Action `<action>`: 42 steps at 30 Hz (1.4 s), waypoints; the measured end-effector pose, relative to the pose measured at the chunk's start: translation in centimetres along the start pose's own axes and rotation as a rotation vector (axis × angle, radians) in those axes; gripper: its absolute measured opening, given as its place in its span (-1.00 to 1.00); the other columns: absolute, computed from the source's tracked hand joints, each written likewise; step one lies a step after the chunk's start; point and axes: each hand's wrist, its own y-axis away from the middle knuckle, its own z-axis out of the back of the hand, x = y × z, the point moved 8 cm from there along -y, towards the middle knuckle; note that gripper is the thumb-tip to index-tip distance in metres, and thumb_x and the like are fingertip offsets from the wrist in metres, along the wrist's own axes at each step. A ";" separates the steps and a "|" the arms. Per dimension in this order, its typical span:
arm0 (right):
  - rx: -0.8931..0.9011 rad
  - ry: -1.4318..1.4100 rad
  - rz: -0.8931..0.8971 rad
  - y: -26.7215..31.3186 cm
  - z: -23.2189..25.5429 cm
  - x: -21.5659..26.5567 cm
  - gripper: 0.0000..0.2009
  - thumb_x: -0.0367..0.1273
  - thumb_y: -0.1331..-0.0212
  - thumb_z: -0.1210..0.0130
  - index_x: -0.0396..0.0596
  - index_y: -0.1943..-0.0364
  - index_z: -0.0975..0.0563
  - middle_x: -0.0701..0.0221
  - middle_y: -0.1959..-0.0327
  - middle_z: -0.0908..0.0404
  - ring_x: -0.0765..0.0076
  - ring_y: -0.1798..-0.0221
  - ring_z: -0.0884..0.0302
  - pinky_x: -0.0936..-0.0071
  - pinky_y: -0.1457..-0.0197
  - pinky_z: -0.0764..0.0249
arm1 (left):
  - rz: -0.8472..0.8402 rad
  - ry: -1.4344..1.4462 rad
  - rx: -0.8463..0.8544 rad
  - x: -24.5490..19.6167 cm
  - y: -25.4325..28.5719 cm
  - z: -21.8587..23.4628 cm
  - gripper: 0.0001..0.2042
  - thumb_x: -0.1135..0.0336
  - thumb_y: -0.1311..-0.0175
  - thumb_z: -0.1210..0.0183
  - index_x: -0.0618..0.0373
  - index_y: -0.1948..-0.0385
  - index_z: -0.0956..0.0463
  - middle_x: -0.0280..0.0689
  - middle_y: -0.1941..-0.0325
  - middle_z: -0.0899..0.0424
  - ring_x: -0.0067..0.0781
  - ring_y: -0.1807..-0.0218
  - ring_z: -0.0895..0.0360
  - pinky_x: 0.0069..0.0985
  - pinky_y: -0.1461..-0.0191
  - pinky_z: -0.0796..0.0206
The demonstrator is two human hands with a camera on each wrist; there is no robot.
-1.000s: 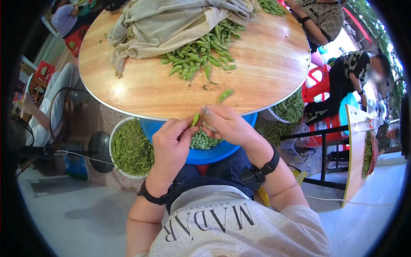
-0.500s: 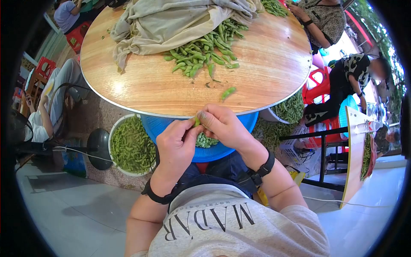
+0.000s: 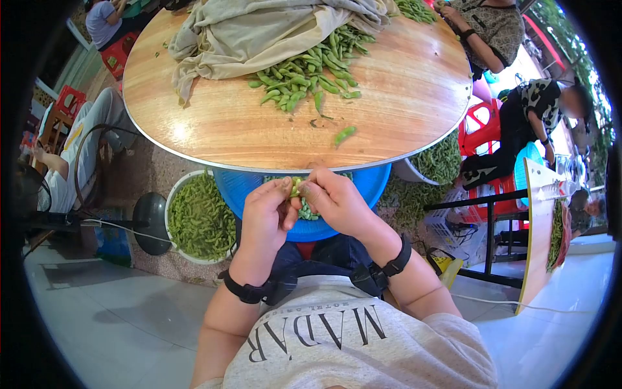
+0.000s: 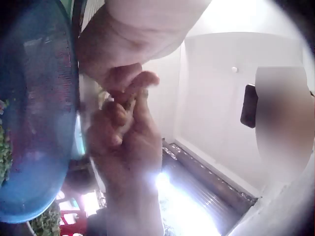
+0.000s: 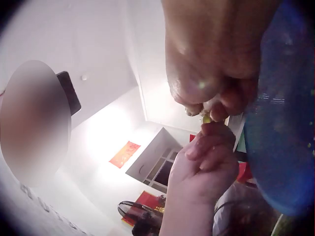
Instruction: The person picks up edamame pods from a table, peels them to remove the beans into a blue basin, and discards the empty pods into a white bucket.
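I hold a green pod point(image 3: 296, 188) between both hands, just over the near rim of the blue basin point(image 3: 363, 194) in my lap. My left hand point(image 3: 264, 217) has its fingers curled, thumb and fingertips pinching the pod's left end. My right hand point(image 3: 335, 202) is curled too, thumb and forefinger pinching the other end, so the two hands touch at the fingertips. In the wrist views the pod shows only as a small pale-green bit between the fingertips. Shelled beans point(image 3: 310, 210) lie in the basin under my hands.

Beyond the basin is the round table point(image 3: 402, 97), with a heap of pods point(image 3: 304, 71) at its far side, partly under a beige cloth point(image 3: 259, 29). One loose pod point(image 3: 344, 135) lies alone near the table's near edge. On the floor to the left stands a white tub point(image 3: 197, 220) full of pods; more pods are piled on the floor to the right.
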 end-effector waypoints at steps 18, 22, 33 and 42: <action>-0.114 0.609 -0.036 1.1 1.8 -3.7 -0.77 -0.34 0.13 -0.12 -0.18 0.37 -0.50 0.12 0.46 -0.54 0.00 0.40 -0.49 0.30 0.32 -0.42 | -0.157 -1.030 -0.139 0.7 -0.5 1.8 -0.91 0.49 -0.15 -0.01 0.29 0.47 -0.46 -0.31 0.64 -0.51 -0.64 0.74 -0.37 -0.69 0.70 -0.16; -0.045 0.218 -0.081 1.5 1.4 -3.4 -0.75 -0.33 0.10 -0.11 -0.21 0.34 -0.50 0.12 0.45 -0.54 0.01 0.37 -0.51 0.31 0.30 -0.43 | -0.013 -0.779 -0.094 2.4 -0.9 2.2 -0.88 0.45 -0.17 0.02 0.26 0.51 -0.46 -0.32 0.67 -0.51 -0.64 0.76 -0.36 -0.69 0.73 -0.11; -0.065 0.638 -0.096 1.1 1.5 -5.7 -0.79 -0.43 0.12 -0.05 -0.16 0.33 -0.51 0.09 0.43 -0.51 -0.01 0.38 -0.49 0.26 0.33 -0.42 | -0.209 -1.136 -0.214 0.5 -1.5 3.5 -0.89 0.47 -0.13 0.00 0.30 0.43 -0.49 -0.26 0.62 -0.53 -0.58 0.72 -0.38 -0.65 0.64 -0.20; -0.145 0.794 0.148 -3.7 10.1 4.5 -0.86 -0.45 0.08 -0.07 -0.11 0.36 -0.50 0.20 0.36 -0.43 0.06 0.37 -0.45 0.28 0.32 -0.39 | -0.535 -1.747 -0.715 -8.1 3.4 15.4 -0.86 0.46 0.03 -0.10 0.27 0.41 -0.52 -0.04 0.48 -0.56 -0.02 0.40 -0.51 -0.38 0.31 -0.33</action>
